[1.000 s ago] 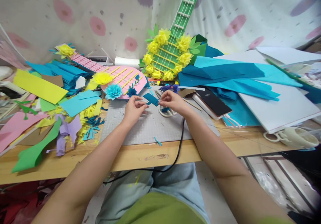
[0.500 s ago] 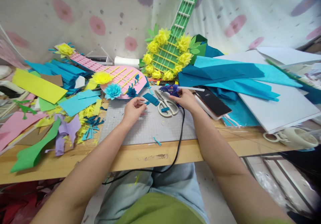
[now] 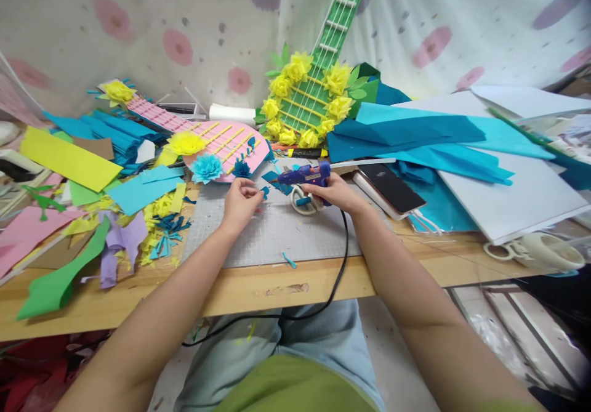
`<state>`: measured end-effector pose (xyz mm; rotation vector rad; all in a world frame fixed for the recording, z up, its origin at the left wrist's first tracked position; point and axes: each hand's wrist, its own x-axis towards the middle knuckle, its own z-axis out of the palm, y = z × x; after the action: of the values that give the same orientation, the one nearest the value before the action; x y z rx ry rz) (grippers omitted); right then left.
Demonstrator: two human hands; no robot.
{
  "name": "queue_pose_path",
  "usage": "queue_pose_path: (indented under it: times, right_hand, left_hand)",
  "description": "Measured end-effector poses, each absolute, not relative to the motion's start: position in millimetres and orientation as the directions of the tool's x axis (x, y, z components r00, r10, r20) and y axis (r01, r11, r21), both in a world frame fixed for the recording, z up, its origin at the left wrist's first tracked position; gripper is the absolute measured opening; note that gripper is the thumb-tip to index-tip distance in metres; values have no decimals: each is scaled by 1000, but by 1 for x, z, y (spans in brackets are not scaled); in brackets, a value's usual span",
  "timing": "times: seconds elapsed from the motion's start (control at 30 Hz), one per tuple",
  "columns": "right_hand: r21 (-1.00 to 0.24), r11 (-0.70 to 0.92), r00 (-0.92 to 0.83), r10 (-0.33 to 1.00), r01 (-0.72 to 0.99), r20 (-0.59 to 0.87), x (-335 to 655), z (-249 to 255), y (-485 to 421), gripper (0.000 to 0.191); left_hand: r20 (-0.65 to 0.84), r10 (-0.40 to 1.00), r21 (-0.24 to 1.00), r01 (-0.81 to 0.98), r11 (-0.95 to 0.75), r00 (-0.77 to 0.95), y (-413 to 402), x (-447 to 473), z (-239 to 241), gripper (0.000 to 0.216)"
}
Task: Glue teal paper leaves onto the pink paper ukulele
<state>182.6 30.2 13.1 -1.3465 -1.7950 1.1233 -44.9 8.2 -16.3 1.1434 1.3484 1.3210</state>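
My right hand (image 3: 333, 193) is closed around a blue glue gun (image 3: 305, 174), its nozzle pointing left over the grey cutting mat (image 3: 277, 233). My left hand (image 3: 240, 201) pinches a small dark blue paper piece (image 3: 265, 191) just left of the nozzle. A dark blue paper rectangle (image 3: 270, 177) lies behind the gun. White-handled scissors (image 3: 302, 206) lie under my right hand. The gun's black cord (image 3: 344, 246) runs off the table's front edge.
A pink paper guitar (image 3: 221, 144) with blue and yellow flowers lies behind my left hand, and a green one (image 3: 309, 104) leans on the wall. A phone (image 3: 390, 189) sits at right beside blue paper sheets (image 3: 415, 135) and white boards (image 3: 530, 196). Coloured scraps (image 3: 115, 215) cover the left.
My right hand let go of the blue paper, reached back to the glue gun, picked it up and brought it left toward my left hand, which kept its small piece.
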Motion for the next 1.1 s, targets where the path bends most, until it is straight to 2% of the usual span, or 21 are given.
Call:
queue_pose_path:
  times: [0.17,0.37,1.1]
  right_hand:
    - [-827,124,-279,959,548,-42,177,16,27,38]
    - [-788,147,-277,961,598,-30,177,15,28,38]
    - [-778,132,-261,964,614,-42,172,18,26,35]
  left_hand:
    - [-6,984,1000,18,10,-176,8,-45,-17,41]
    - [-16,983,1000,13,19,-183,8,-44,-16,41]
    - [-10,986,999,31,15,-165,8,-43,-15,40]
